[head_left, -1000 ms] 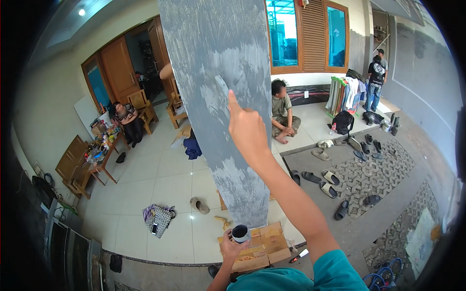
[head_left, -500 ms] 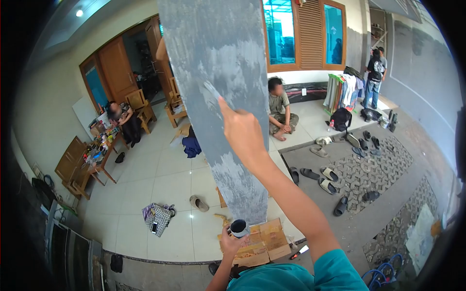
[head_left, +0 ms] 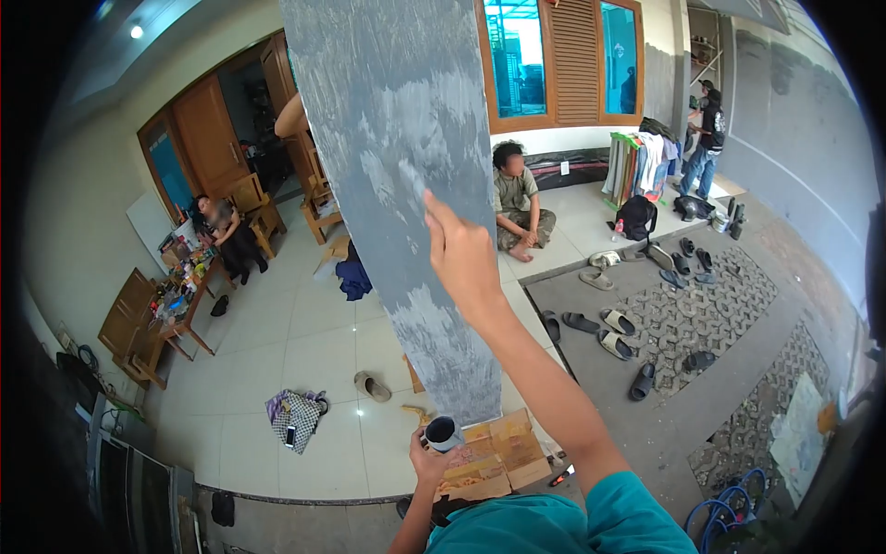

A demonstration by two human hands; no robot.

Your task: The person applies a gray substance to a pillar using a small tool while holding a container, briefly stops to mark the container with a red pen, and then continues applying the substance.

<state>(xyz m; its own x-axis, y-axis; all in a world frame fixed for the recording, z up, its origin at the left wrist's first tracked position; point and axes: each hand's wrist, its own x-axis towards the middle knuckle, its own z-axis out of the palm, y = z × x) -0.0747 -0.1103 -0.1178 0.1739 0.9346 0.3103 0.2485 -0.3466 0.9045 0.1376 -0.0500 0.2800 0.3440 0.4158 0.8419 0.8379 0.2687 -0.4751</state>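
Observation:
In front of me stands a grey pillar [head_left: 369,102] with lighter, streaky patches of coating. My right hand [head_left: 464,263] is closed around a paintbrush [head_left: 415,177], its index finger stretched along the handle. The bristles are at the pillar's face, blurred, and most of the handle is hidden by the hand. Lower down, my left hand [head_left: 427,462] grips a cup [head_left: 444,433] with dark grey contents, held near the pillar's foot.
Flattened cardboard [head_left: 498,452] lies at the pillar's base. A person [head_left: 521,203] sits right behind the pillar; another [head_left: 221,231] sits beside a cluttered table [head_left: 189,305]. A checkered cloth [head_left: 295,420] with a phone, and several sandals [head_left: 614,332], are on the ground.
My right hand and the brush have moved slightly right and down across the pillar. The view has shifted a little. My left hand still holds the cup.

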